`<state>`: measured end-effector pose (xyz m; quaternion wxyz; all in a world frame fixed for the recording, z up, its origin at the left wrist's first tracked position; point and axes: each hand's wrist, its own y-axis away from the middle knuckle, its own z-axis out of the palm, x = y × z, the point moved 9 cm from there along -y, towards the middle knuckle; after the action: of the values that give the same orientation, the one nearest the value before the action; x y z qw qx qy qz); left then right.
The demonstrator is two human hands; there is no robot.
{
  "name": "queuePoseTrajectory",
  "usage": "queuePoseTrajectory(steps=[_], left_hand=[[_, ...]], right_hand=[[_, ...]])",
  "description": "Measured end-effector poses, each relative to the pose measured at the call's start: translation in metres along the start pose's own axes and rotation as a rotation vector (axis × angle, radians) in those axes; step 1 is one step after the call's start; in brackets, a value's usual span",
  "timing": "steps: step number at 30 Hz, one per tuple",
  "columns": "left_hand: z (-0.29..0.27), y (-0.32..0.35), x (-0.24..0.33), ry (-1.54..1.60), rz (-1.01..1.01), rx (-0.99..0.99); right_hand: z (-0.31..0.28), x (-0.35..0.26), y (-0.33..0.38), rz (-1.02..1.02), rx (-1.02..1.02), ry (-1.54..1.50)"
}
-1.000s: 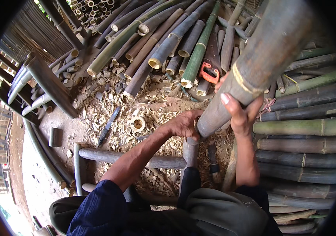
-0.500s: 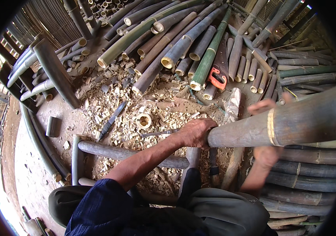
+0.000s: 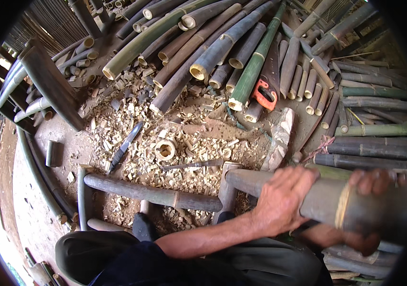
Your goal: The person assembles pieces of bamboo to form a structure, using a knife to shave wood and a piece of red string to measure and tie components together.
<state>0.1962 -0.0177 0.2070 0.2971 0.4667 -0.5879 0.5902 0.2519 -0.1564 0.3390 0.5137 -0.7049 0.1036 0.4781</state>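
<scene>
- The thick bamboo section [image 3: 325, 202] lies in the person's grasp, to the right of the bamboo crossbar [image 3: 151, 190], with a pale node ring [image 3: 342, 205] around it.
- The left hand [image 3: 284, 195] is clamped over the top of that section, right of the crossbar and left of the node ring.
- The right hand [image 3: 361, 242] wraps the same section farther right from the crossbar, its palm below and blurred fingers over the top, close to the node ring; the two hands are apart.
- A narrower bamboo length [image 3: 246, 180] shows between the crossbar and the left hand, by the bamboo post [image 3: 226, 198] at the crossbar's right end; the hand hides whether it is one with the thick section.
- Beyond the crossbar, pale wood chips [image 3: 153, 172] cover the ground, with a dark-handled knife [image 3: 125, 147], a short hollow bamboo ring [image 3: 165, 150] and a slim tool [image 3: 194, 164] lying among them.
- Farther out and right of the crossbar, an orange-handled handsaw [image 3: 266, 93] lies beside a green bamboo pole [image 3: 255, 64].
- Well right of the crossbar, bamboo lengths [image 3: 372, 148] are stacked side by side.
</scene>
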Motion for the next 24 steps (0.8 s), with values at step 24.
queuePoseTrajectory(steps=[24], left_hand=[[-0.008, 0.036, -0.120, 0.017, -0.099, -0.576]], right_hand=[[0.017, -0.005, 0.033, 0.034, 0.222, 0.420]])
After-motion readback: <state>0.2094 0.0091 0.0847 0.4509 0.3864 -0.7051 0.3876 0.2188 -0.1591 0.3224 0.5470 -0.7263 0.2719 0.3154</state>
